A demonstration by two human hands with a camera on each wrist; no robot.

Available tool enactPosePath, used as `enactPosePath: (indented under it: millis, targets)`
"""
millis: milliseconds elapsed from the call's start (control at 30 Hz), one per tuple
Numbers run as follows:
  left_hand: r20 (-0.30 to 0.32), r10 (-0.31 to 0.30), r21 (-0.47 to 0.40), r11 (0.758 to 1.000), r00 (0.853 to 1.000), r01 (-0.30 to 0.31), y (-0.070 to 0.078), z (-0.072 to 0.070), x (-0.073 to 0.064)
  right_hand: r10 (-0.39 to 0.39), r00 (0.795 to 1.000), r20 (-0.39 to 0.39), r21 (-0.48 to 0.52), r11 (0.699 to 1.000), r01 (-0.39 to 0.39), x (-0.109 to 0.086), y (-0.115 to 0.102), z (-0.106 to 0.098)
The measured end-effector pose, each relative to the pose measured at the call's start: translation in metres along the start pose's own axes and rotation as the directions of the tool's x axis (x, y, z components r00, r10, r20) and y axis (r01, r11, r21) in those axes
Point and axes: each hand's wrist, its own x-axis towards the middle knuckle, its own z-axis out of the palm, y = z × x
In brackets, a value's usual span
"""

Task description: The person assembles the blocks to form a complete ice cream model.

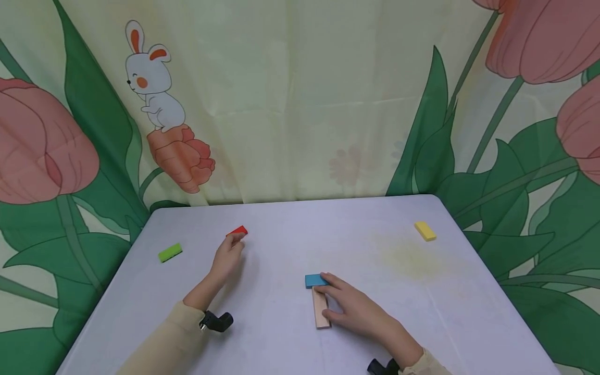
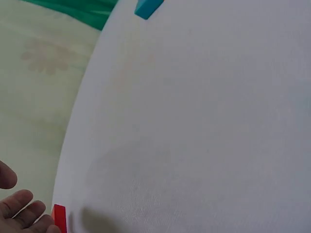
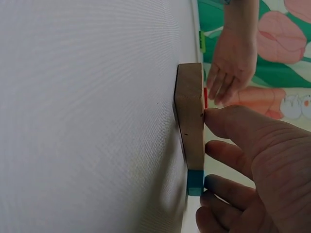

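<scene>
My left hand reaches over the table's far left part, its fingers overlapping the near edge of a red block. In the left wrist view the thumb stands apart from the fingers, and the red block shows beside them. A plain wooden block lies lengthwise nearer the front, its far end against a blue block set crosswise like a T. My right hand is spread over both, fingertips at their upper faces. From the right wrist view, the thumb rests on the wooden block and a finger touches the blue block.
A green block lies at the left side of the white table. A yellow block is near the far right corner. Behind the table hangs a curtain printed with tulips and a rabbit.
</scene>
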Motion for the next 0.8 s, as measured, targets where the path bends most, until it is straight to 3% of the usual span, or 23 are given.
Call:
enactPosePath:
  millis: [400, 700, 800]
  targets:
    - [-0.038, 0.034, 0.103, 0.994, 0.999, -0.03, -0.003, -0.005, 0.012, -0.01, 1.0, -0.008, -0.003, 1.0, 0.01, -0.001, 0.001, 0.001]
    - [-0.048, 0.068, 0.222, 0.973, 0.997, -0.056, -0.014, -0.006, 0.022, -0.001, 1.0, -0.008, 0.005, 1.0, 0.001, -0.001, 0.0, 0.0]
    - [-0.03, 0.097, 0.294, 0.952, 0.995, -0.084, -0.017, -0.007, 0.024, 0.0, 1.0, -0.01, 0.012, 1.0, 0.0, -0.002, -0.001, 0.0]
